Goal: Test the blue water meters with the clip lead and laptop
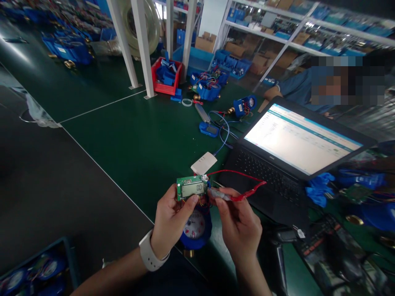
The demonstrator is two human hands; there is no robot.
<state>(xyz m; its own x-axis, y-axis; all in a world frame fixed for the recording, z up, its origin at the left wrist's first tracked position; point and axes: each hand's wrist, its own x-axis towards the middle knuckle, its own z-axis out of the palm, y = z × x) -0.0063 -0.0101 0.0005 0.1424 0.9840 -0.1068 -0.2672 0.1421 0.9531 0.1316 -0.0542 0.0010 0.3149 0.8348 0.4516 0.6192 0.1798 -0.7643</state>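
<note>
My left hand [171, 222] grips a small green circuit board [191, 188] with a grey LCD display, thumb on its lower edge. My right hand [237, 220] pinches a red-handled probe [243, 195] whose metal tip touches the board's right end; a red wire loops from it. Under both hands lies a blue water meter [196, 227] with a white dial, on the green table [138, 139].
An open laptop [296, 152] stands to the right, screen lit, with another person behind it. A white card [203, 163], blue cable, a blue device [209, 130] and more blue meters [208, 88] lie further back. A red bin [166, 76] and white posts stand behind. A blue crate sits at lower left.
</note>
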